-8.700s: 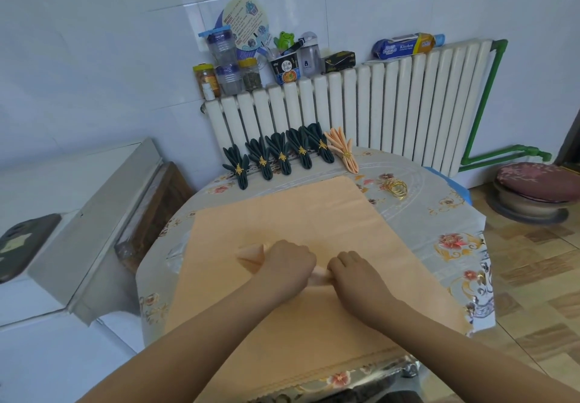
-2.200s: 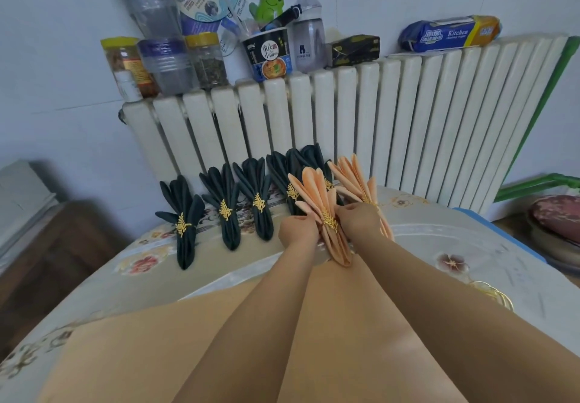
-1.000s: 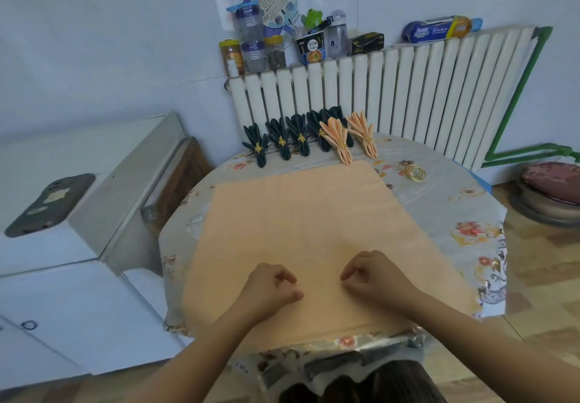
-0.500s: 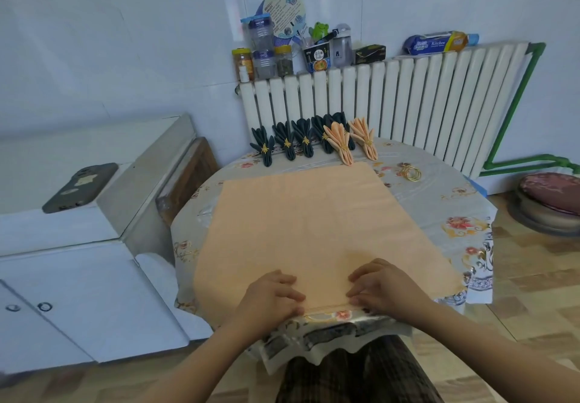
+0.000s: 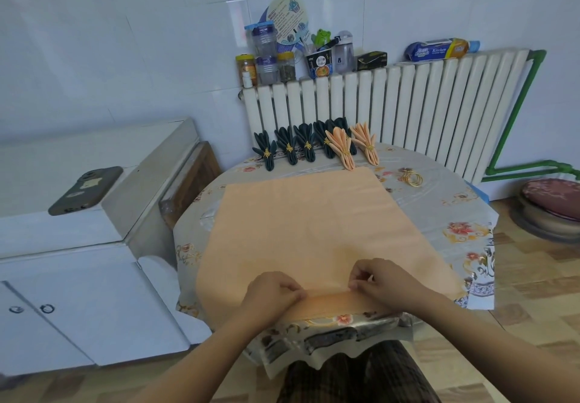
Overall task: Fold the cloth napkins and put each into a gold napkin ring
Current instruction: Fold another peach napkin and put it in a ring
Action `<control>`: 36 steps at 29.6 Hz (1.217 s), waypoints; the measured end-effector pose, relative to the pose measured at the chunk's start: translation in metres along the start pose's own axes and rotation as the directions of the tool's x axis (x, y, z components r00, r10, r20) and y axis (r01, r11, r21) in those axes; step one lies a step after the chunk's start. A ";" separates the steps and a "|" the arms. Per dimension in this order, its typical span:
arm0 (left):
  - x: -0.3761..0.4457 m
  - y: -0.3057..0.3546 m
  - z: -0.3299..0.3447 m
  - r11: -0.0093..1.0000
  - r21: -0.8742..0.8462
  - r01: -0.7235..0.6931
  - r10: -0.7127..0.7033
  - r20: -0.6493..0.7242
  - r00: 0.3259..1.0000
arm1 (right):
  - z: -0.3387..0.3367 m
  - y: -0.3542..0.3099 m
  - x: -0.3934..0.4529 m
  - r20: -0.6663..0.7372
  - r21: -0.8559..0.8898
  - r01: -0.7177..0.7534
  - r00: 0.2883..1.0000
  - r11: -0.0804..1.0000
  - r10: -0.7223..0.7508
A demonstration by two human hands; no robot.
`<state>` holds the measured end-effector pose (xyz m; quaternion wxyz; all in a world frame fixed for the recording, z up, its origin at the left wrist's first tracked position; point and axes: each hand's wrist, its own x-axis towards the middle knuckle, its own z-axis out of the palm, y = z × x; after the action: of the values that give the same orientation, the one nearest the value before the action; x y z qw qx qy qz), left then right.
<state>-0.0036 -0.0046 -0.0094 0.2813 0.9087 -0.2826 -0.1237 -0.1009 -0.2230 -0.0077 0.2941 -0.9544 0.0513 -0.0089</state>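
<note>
Left hand (image 5: pixel 272 289) and right hand (image 5: pixel 381 280) pinch the near hem of the peach napkin (image 5: pixel 310 227), a soft, light cloth probably best gripped along its edge when pleating.

Both forearms are bare right up to the bottom of the view: no sleeves, no watch, no bracelet, no gloves. The left hand (image 5: pixel 272 289) shows no rings, and neither does the right hand (image 5: pixel 381 280). Low down at the table's near edge sits a lap in dark plaid cloth (image 5: pixel 354 374), brown and black checks with thin lighter lines crossing them.
</note>
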 end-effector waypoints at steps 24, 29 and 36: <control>0.078 -0.008 -0.124 0.957 0.276 0.086 -0.198 0.406 0.892 | -0.109 -0.010 0.088 0.201 -0.401 -0.029 0.972 0.916 0.119; 0.130 -0.021 -0.095 0.893 0.423 0.152 -0.195 0.059 0.979 | -0.085 0.011 0.151 -0.067 -0.557 -0.113 0.994 0.823 0.091; 0.200 -0.055 -0.075 0.865 0.439 0.244 -0.189 -0.166 0.968 | -0.052 0.048 0.233 -0.180 -0.629 -0.150 0.983 0.763 0.046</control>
<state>0.2113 -0.0506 0.0066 0.0608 0.9808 -0.1827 -0.0310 0.1235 -0.3156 0.0050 -0.0534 -0.9897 0.1236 -0.0490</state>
